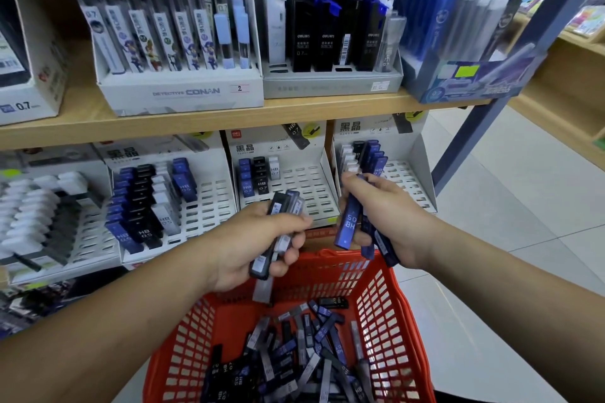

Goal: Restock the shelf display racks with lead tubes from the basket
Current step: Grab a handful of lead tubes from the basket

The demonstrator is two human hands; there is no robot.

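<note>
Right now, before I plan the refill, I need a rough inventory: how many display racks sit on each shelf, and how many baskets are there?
Upper-shelf display racks: 4 (the leftmost is partly cut off)
Lower-shelf display racks: 4
Red basket: 1
Total: 9

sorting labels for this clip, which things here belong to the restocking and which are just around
In the job: left hand with tube bundle, right hand with blue tubes, red basket, loose tubes, slotted racks.
Just around: Conan box, grey box, blue box on upper shelf.
</note>
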